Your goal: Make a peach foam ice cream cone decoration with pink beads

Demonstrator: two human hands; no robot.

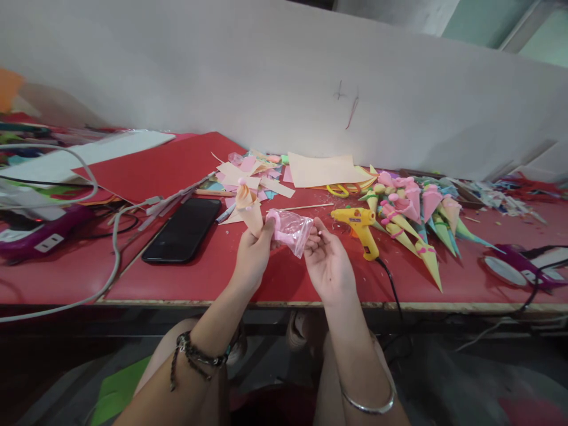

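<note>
My left hand point(254, 257) is closed around a peach paper cone point(249, 208) with small pink bits at its top. The same hand also grips a clear plastic bag point(295, 228) holding soft pink clay-like stuff point(284, 236). At the bag's right end is my right hand point(329, 260), palm up, its fingers curled and its thumb close to the fingertips. A tiny pale speck shows at those fingertips, too small to name. A yellow glue gun point(361, 228) lies on the red table point(284, 278) just right of my right hand.
Several finished paper cones point(412, 207) in pink, yellow and green are heaped at the right. Paper scraps point(255, 177), a peach sheet point(323, 170) and yellow-handled scissors point(338, 190) lie behind. A black phone point(183, 231), white cable point(116, 236) and purple power strip point(44, 236) are leftward.
</note>
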